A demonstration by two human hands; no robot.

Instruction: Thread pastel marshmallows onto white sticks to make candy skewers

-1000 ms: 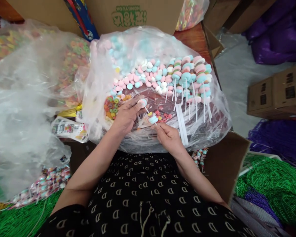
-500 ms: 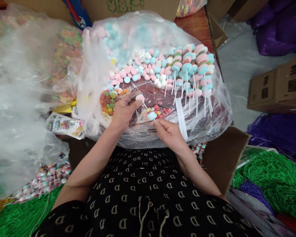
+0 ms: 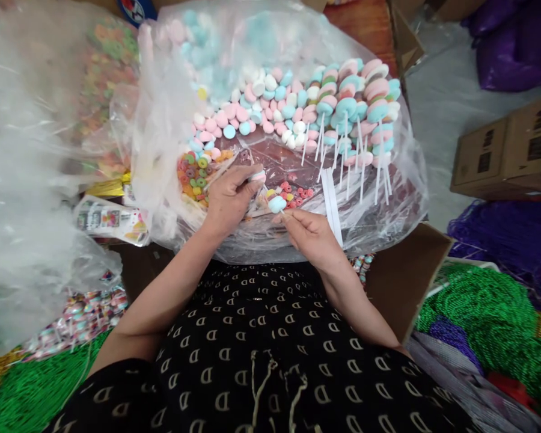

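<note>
Between the thumb and fingers of my left hand (image 3: 229,197) is a pink and white marshmallow (image 3: 258,176). My right hand (image 3: 310,236) pinches a thin white stick just below a pale blue marshmallow (image 3: 277,204) threaded on it. A yellow piece shows just above the blue one. Whether the stick's tip touches the pink and white marshmallow, I cannot tell. Red candy rings (image 3: 300,195) lie right behind the stick. Left of my left hand is a pile of orange, green and red candy rings (image 3: 193,174).
Loose pink, blue and white marshmallows (image 3: 234,114) spread across the clear plastic sheet (image 3: 279,240). Finished candy skewers (image 3: 349,108) are stacked at the right, sticks toward me. White sticks (image 3: 332,207) lie beside my right hand. A cardboard box (image 3: 500,150) stands on the floor at right.
The view has shifted slightly. The pink and white marshmallow in my left hand has turned more edge-on, and less of the stick between my hands shows. Both hands keep their grip.
</note>
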